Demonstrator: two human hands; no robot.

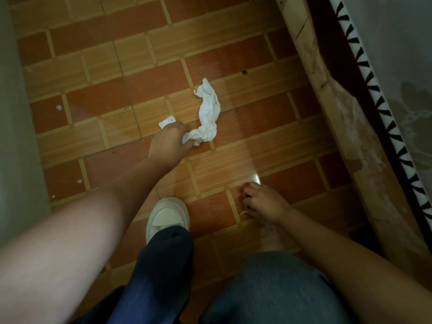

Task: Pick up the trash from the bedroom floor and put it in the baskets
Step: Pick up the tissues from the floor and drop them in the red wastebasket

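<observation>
Tiled bedroom floor beside a bed frame: the left hand grips a long crumpled tissue at centre; the right hand pinches a small scrap. Bits remain at left; no baskets visible.

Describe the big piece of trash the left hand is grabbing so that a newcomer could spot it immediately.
On the orange-brown tiled floor, left of the wooden bed frame, lies a long crumpled white tissue. The left hand grips its near end. The other white bits are tiny scraps beside it.
</observation>
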